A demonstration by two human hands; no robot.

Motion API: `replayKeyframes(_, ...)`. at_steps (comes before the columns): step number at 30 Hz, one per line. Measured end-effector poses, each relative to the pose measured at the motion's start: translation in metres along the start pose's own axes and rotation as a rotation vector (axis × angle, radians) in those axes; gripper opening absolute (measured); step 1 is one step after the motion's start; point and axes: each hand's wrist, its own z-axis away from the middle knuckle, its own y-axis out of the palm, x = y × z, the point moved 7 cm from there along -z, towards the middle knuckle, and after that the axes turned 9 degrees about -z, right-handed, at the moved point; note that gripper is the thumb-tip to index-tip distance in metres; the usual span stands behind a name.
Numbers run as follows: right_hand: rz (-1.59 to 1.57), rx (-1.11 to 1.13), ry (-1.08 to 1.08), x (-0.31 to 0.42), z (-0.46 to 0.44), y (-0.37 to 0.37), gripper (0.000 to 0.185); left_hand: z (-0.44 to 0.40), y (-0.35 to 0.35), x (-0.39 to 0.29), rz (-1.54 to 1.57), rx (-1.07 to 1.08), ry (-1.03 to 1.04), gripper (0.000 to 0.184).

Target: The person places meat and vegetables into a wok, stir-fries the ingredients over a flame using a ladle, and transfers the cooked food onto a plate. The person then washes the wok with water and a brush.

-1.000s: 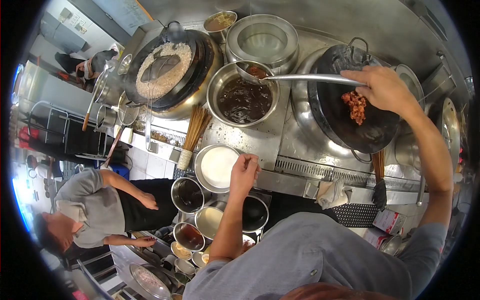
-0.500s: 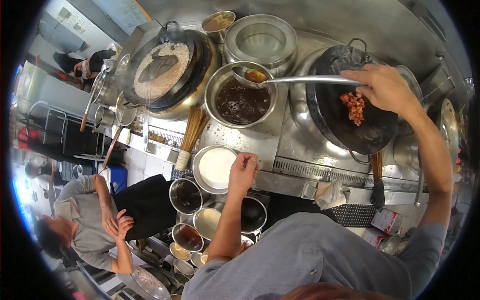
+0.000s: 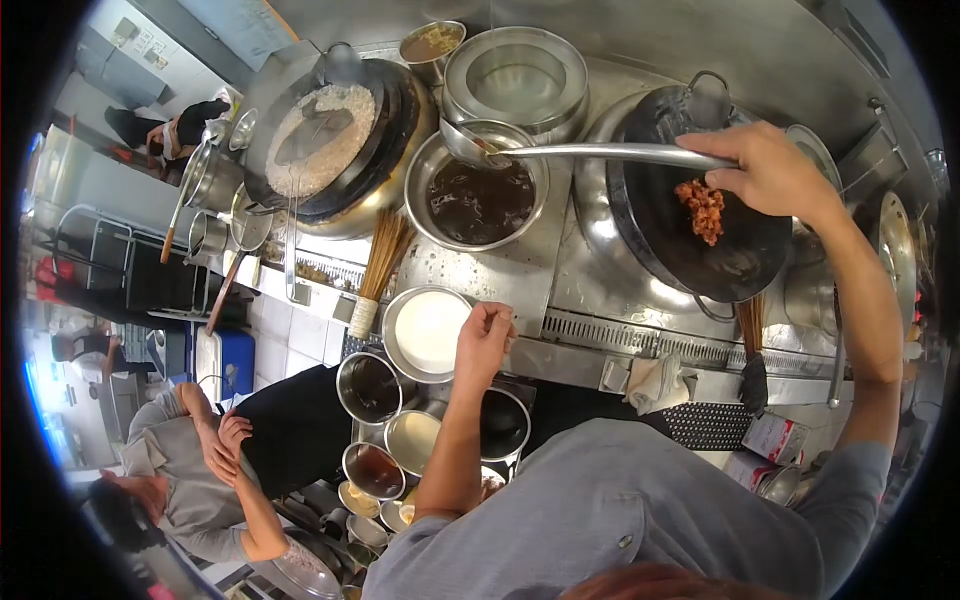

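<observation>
My right hand is closed round the handle end of a long metal ladle. The ladle reaches left, its bowl above the far rim of a steel bowl of dark brown liquid. Below my right hand, a black wok holds a small heap of reddish-brown chopped food. My left hand hovers with curled fingers beside a steel bowl of white contents, near the counter's front edge. Nothing shows sticking out of it.
Another wok with pale grains stands at the back left, near a bamboo brush. A wide steel pot of clear liquid sits behind the brown liquid. Several sauce containers stand near my left forearm. A co-worker with joined hands stands at left.
The ladle's bowl has moved slightly left and tipped; the amber contents seen in it before hardly show now. My left hand stays nearly still. The co-worker has shifted lower in view.
</observation>
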Motion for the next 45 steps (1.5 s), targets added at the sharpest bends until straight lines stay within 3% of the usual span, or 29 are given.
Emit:
replayKeyframes(7,-0.102,0.022,0.024,0.002,0.005,-0.006,0.04,0.004,0.006,0.001,-0.001,0.014,-0.003,0.016)
replayKeyframes(21,0.222,-0.002,0.067,0.021,0.019,-0.026,0.044,0.009,0.014,0.01,-0.004,0.037,-0.022,0.018)
replayKeyframes(25,0.257,-0.03,-0.063,0.036,0.016,-0.031,0.045,0.005,0.011,0.014,0.014,0.046,-0.052,0.019)
replayKeyframes(30,0.243,-0.106,0.028,0.037,0.012,-0.041,0.047,-0.009,0.01,0.03,0.044,0.081,-0.146,0.022)
replayKeyframes(31,0.264,0.028,0.194,0.028,0.012,-0.045,0.043,-0.009,0.009,0.033,0.016,0.097,-0.153,0.023)
replayKeyframes(32,0.26,0.045,0.193,0.033,0.008,-0.049,0.043,-0.008,0.008,0.035,0.021,0.095,-0.169,0.023)
replayKeyframes(35,0.347,-0.04,-0.017,0.046,0.0,-0.056,0.039,-0.005,0.017,0.044,-0.04,0.268,-0.225,0.02)
replayKeyframes(37,0.371,-0.052,-0.063,0.046,-0.002,-0.058,0.04,0.001,0.034,0.043,-0.247,0.483,-0.077,0.018)
replayKeyframes(38,0.397,-0.071,-0.109,0.05,-0.001,-0.06,0.04,0.003,0.038,0.044,-0.244,0.481,-0.085,0.018)
replayKeyframes(40,0.399,-0.079,-0.089,0.053,0.004,-0.062,0.041,0.016,0.06,0.029,-0.156,0.718,0.114,0.02)
replayKeyframes(42,0.471,0.003,0.018,0.056,0.003,-0.061,0.041,0.022,0.067,0.019,-0.158,0.843,0.147,0.029)
replayKeyframes(45,0.505,0.033,0.077,0.054,0.013,-0.063,0.041,0.046,0.086,0.017,-0.206,1.244,0.116,0.056)
